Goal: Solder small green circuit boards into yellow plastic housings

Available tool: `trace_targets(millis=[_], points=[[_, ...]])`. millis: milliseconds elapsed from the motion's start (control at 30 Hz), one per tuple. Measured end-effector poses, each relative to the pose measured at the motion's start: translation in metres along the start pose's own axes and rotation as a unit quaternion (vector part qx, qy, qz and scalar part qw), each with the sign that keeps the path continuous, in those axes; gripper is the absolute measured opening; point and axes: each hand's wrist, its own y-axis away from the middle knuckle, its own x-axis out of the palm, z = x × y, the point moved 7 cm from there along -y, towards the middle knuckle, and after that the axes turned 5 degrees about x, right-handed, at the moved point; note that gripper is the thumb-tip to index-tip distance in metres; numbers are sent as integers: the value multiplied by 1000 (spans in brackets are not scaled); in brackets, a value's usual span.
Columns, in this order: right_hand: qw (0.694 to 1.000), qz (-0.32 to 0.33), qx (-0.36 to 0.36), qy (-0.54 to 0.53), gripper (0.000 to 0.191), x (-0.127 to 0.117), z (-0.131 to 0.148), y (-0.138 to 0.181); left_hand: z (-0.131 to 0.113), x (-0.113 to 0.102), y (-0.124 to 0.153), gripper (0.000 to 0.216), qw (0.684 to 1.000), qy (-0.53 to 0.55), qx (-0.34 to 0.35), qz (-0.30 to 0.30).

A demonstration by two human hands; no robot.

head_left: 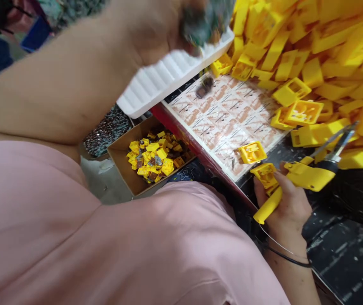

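My right hand (291, 203) is closed around a yellow soldering gun (313, 177). Its metal tip points up and away, and a thin wire trails from the handle's end. The same hand pinches an open yellow plastic housing (265, 174) between thumb and fingers. Another yellow housing (253, 152) with white parts inside lies just beyond it on the patterned board (225, 114). At the top, my left hand (165, 31) is smeared by motion over a white ribbed tray (159, 84). Dark green parts (203, 23) are at its fingertips; whether it grips any is unclear.
A large heap of yellow housings (333, 55) covers the upper right. Below the table edge, a cardboard box (122, 167) contains small yellow and brown pieces. A blurred small dark part (204, 87) appears above the board. Many small dark parts (108, 131) lie beside the box.
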Motion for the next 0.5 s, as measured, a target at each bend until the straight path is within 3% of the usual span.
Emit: trace_targets(millis=[33, 100, 167, 200, 267, 367, 500], points=[[1000, 1, -2, -3, 59, 0, 1, 0, -6, 21, -2, 71, 993, 108, -37, -34], [1000, -6, -1, 3, 52, -1, 3, -2, -3, 74, 0, 88, 970, 215, -108, 15], [1000, -13, 4, 9, 45, -3, 5, -3, 8, 114, 6, 92, 968, 201, -110, 99], [1000, -11, 7, 8, 44, -3, 5, -4, 14, 126, 10, 90, 975, 163, -72, 134], [1000, -5, 8, 4, 44, -4, 6, -6, 24, 130, 20, 85, 988, 55, 18, 143], [1000, 4, 3, 12, 45, -4, 8, -7, 28, 120, 41, 77, 980, -104, 114, 123], [1000, 7, 12, -4, 47, -5, 3, -6, 20, 111, 66, 71, 956, -234, 113, 135]])
